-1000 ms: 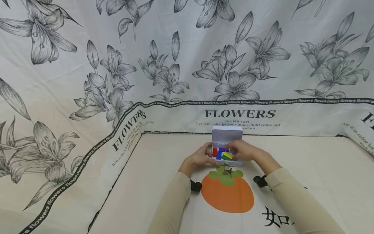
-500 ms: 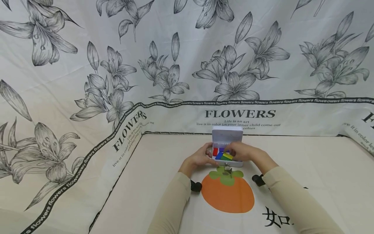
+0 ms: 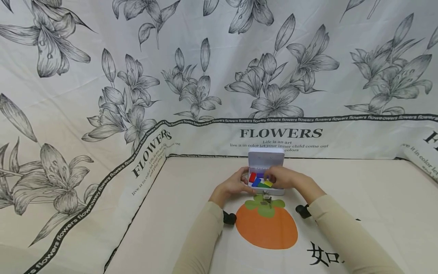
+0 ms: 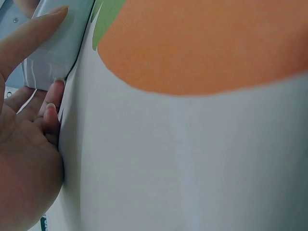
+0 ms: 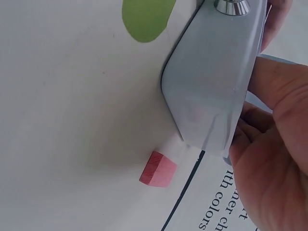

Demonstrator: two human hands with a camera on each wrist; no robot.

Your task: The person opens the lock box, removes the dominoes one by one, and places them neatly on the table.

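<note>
A white hinged metal box (image 3: 273,192) stands on the table with its lid (image 3: 266,158) raised. Inside lie a red block (image 3: 252,177), a blue block (image 3: 256,182), a green block (image 3: 262,185), a yellow block (image 3: 268,183) and a purple block (image 3: 260,175). My left hand (image 3: 234,183) grips the box's left end, thumb along the front wall. My right hand (image 3: 286,177) reaches over the right side with bent fingers among the blocks; whether they pinch one is hidden. In the right wrist view, the box wall (image 5: 207,82) covers those fingertips.
A pinkish-red block (image 5: 161,173) lies on the table beside the box's right end, seen only in the right wrist view. In front of the box is a printed orange persimmon (image 3: 267,230) on the cloth. A flower-printed curtain (image 3: 198,137) hangs close behind.
My right fingers have dipped further into the box. The blue, green and yellow blocks have shifted and turned, and the red one has tilted. My left hand stays in place.
</note>
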